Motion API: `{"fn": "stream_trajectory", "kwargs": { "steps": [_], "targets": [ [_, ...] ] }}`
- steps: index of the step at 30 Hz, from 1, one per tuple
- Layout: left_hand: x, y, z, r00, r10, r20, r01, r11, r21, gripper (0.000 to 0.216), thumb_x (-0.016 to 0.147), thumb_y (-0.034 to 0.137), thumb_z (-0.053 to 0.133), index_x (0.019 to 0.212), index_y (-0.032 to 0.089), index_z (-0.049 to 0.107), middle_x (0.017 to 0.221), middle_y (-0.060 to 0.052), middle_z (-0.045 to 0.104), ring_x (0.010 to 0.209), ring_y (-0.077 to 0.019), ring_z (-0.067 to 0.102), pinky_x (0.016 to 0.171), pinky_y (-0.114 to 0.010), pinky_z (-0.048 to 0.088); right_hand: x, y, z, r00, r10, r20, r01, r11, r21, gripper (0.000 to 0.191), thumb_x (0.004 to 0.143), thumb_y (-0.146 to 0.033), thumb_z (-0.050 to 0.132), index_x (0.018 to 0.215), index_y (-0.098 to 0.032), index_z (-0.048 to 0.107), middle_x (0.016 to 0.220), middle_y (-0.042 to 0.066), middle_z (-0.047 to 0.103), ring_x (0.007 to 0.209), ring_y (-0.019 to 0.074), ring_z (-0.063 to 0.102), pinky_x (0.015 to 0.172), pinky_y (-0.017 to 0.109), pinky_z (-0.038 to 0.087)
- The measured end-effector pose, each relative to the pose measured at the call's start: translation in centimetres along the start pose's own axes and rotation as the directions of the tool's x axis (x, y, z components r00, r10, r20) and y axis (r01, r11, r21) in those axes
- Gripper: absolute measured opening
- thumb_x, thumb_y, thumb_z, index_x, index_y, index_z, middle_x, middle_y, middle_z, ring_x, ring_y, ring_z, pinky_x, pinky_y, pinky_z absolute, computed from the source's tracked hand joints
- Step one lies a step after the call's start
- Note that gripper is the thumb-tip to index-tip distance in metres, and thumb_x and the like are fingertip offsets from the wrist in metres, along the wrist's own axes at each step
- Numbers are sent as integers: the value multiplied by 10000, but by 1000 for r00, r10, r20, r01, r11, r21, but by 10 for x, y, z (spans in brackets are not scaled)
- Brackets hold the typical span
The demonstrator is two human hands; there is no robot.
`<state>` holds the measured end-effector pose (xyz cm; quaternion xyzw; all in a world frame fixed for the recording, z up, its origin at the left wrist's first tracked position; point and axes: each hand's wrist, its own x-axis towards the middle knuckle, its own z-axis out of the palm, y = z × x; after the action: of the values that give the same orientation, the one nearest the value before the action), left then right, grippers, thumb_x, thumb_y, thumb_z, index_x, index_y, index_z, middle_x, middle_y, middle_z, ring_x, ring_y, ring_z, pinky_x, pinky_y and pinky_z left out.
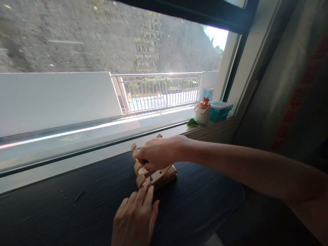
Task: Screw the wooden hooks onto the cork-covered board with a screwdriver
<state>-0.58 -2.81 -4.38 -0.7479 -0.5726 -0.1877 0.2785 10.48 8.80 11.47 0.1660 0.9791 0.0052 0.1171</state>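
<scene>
Gripping slim metal tool [150, 174] in closed right hand [159, 152], angled down at curved-armed wooden piece [156, 178]; pressing piece's near end with outstretched left hand [134, 217], apparently steadying it against dark surface [97, 194] beneath.

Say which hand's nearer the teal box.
Right. The right hand is over the wooden piece, left of the box; the left hand is farther off, toward the camera.

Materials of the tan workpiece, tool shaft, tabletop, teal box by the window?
Workpiece: likely bare wood, matt; pale tan, drilled-looking holes.
Tool shaft: probably metal, thin and dark; finish unclear.
Tabletop: perhaps black wood-effect laminate, low sheen; fine parallel grain lines.
Teal box: probably smooth plastic; uniform colour, separate pale lid.
</scene>
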Motion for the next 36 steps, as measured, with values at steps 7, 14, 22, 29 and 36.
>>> {"fn": "stream_trajectory", "kwargs": {
  "steps": [7, 14, 22, 29, 36],
  "targets": [
    [-3, 12, 10, 969, -122, 215, 109, 992, 71, 407, 858, 254, 433, 1244, 158, 520, 1202, -88, 612, 864, -178, 620, 700, -301, 476, 1, 2, 3, 1000, 6, -18, -5, 1000, 28, 181, 792, -154, 516, 928, -146, 634, 894, 78, 663, 787, 197, 593, 655, 309, 427],
    [-2, 19, 15, 955, -146, 260, 131, 989, 74, 441, 862, 266, 422, 1285, 159, 485, 1240, -127, 552, 902, -194, 610, 693, -302, 497, 1, -2, 1, 1000, -6, 1, 6, 1000, -10, 179, 780, -117, 547, 942, -137, 620, 930, 77, 655, 834, 214, 598, 745, 368, 452],
    [5, 28, 16, 942, -172, 288, 134, 980, 147, 447, 847, 243, 436, 1280, 148, 497, 1195, -144, 563, 773, -189, 606, 629, -323, 494, 8, -5, -1, 999, -46, 6, 47, 998, -53, 167, 773, -136, 573, 929, -116, 629, 970, 98, 659, 846, 226, 602, 739, 357, 451],
    [1, 26, 18, 939, -174, 295, 145, 982, 120, 476, 839, 240, 451, 1312, 181, 458, 1246, -144, 532, 806, -186, 597, 651, -320, 497, 11, 11, 5, 998, -53, -19, 54, 998, 30, 177, 780, -162, 539, 927, -139, 634, 898, 72, 668, 795, 184, 588, 673, 285, 411],
    [1, 30, 20, 945, -172, 278, 134, 980, 149, 475, 849, 240, 419, 1309, 128, 458, 1286, -182, 506, 781, -191, 604, 605, -315, 504, 8, 16, 4, 995, -95, -32, 97, 990, 106, 278, 776, -193, 548, 1042, -125, 585, 919, 64, 658, 787, 159, 575, 651, 254, 396]
  ]
}}
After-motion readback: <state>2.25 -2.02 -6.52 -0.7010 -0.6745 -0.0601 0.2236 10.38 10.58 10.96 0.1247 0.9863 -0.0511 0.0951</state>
